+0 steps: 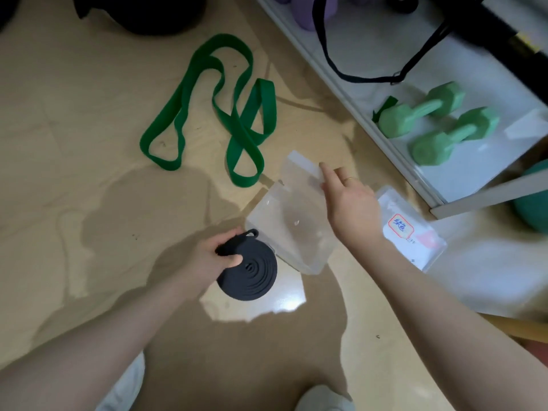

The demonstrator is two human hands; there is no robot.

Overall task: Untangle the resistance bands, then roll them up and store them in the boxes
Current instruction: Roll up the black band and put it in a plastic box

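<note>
A tan floor (74, 129) fills the view. Far and left of centre, a green resistance band (237, 120) lies tangled in loose loops. In the middle lies a clear plastic box (284, 221), its lid raised. My right hand (350, 209) pinches that lid's far edge. My left hand (213, 256) grips a rolled black band (252, 274), just left of the box.

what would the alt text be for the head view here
A left hand grips a rolled black band beside a clear plastic box, whose flap the right hand lifts. A green band lies unrolled on the floor.
</note>
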